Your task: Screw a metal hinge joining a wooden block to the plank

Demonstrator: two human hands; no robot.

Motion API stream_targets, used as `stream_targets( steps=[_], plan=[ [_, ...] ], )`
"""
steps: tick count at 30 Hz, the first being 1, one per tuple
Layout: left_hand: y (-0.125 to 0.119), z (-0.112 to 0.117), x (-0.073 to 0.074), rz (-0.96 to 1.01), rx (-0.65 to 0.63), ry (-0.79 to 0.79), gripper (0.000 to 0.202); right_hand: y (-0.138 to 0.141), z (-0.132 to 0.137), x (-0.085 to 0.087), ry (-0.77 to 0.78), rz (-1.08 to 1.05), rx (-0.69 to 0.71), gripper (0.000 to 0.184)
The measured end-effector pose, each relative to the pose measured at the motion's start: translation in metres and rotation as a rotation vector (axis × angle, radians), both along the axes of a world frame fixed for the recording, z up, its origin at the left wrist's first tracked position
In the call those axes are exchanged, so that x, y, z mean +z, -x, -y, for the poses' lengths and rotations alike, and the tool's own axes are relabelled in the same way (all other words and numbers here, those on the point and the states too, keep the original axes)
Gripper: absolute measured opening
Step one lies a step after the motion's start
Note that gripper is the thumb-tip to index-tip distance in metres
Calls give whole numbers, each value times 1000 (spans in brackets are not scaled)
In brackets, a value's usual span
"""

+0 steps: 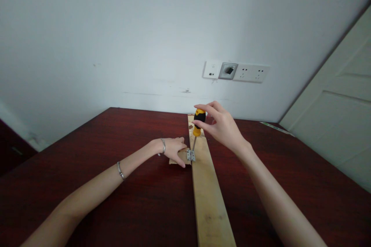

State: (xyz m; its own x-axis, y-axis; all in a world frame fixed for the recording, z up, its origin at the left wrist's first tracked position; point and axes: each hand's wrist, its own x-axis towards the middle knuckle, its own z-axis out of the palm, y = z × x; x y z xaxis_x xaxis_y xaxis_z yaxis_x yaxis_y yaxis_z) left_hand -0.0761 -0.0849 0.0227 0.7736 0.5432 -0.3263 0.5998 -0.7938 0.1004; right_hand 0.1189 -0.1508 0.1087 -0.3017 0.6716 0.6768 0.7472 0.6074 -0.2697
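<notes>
A long pale wooden plank (210,197) lies on a dark red table (121,185), running away from me. A small metal hinge (190,155) sits at the plank's left edge, joined to a small wooden block (183,157). My right hand (222,125) grips the yellow and black handle of a screwdriver (198,121), held upright with its tip down on the hinge. My left hand (174,149) lies flat on the small block with fingers stretched out, pressing it against the plank. Bracelets show on my left wrist and forearm.
A white wall rises behind the table with a row of sockets and a switch panel (236,71). A pale door (339,123) stands at the right. Small wood scraps lie on the plank's far end.
</notes>
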Motion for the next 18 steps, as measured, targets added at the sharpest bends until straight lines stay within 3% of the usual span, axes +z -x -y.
stream_targets(
  steps=[7,14,18],
  plan=[
    [0,1,2,-18,31,21,79,-1,-2,-2,15,-17,46,45],
    [-1,3,6,-16,31,37,81,-1,-2,-1,28,0,-26,40],
    [-1,3,6,-21,36,33,82,-1,-1,-1,47,-17,45,40]
  ],
)
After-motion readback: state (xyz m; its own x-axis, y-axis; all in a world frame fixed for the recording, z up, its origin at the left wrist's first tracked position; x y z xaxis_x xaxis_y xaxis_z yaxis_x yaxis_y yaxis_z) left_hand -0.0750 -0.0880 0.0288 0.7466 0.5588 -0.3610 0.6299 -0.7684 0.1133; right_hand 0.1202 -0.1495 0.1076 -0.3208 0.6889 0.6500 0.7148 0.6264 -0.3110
